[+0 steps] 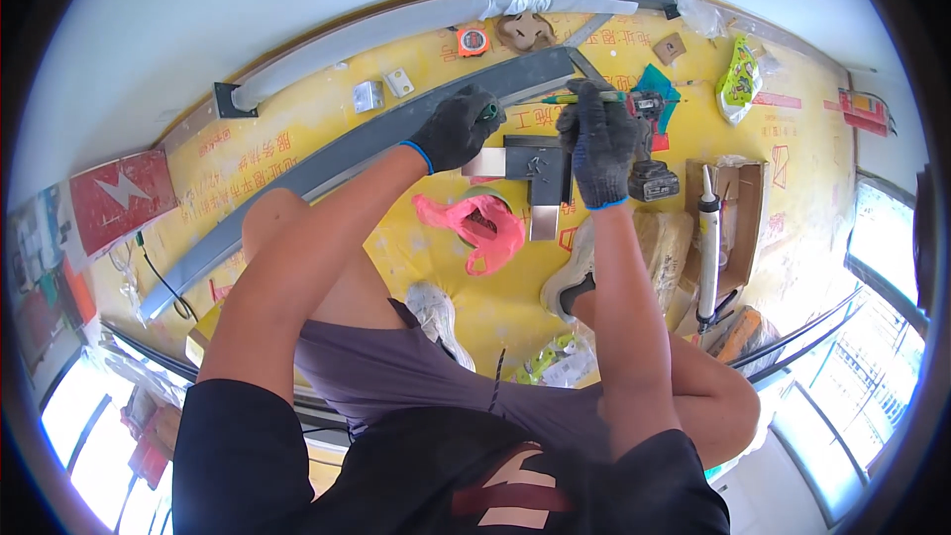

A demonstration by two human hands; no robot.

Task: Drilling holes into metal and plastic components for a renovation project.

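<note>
Above yellow floor [535,297], two hands [459,129] [601,144], one pen [565,99]

Bright windows [872,362] and a white wall [297,0] border yellow flooring [515,302]

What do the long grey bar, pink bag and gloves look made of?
Long grey bar: probably coated metal, matte, from its even colour and crisp edges. Pink bag: likely thin plastic, low sheen, from its crumples. Gloves: seemingly knit fabric, dull, ribbed in places.
</note>
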